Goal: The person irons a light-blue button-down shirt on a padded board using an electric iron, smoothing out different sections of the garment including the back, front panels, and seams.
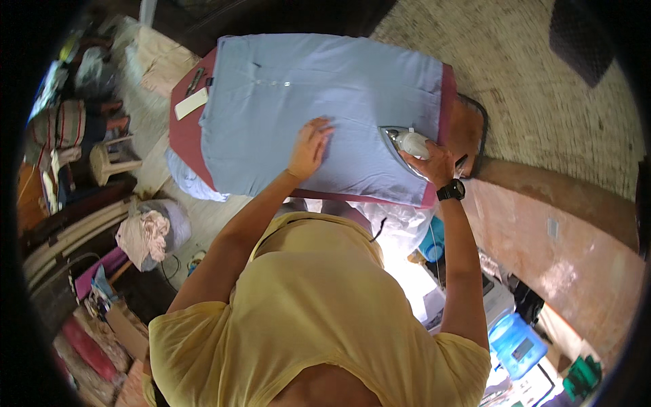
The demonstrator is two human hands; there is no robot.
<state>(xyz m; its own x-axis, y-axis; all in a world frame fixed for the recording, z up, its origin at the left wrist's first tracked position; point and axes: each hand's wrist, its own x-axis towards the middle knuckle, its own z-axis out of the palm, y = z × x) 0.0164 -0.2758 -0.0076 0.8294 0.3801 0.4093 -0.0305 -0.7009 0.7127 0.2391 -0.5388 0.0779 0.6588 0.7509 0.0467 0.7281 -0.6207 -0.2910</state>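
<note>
A light blue garment (271,108) lies spread flat over a dark red ironing board (186,139). My right hand (436,163), below a black wristwatch, grips a clothes iron (410,144) that rests on the cloth near its right edge. The iron's metal tip points up and to the left. My left hand (312,146) lies on the middle of the garment, fingers stretched out and holding nothing.
A white phone-like slab (191,104) and a small dark object (196,80) lie on the board's left end. A wooden stool (112,161) and a bundle of cloth (144,237) stand at left. A low wall (549,217) runs along the right. A blue water container (517,346) sits lower right.
</note>
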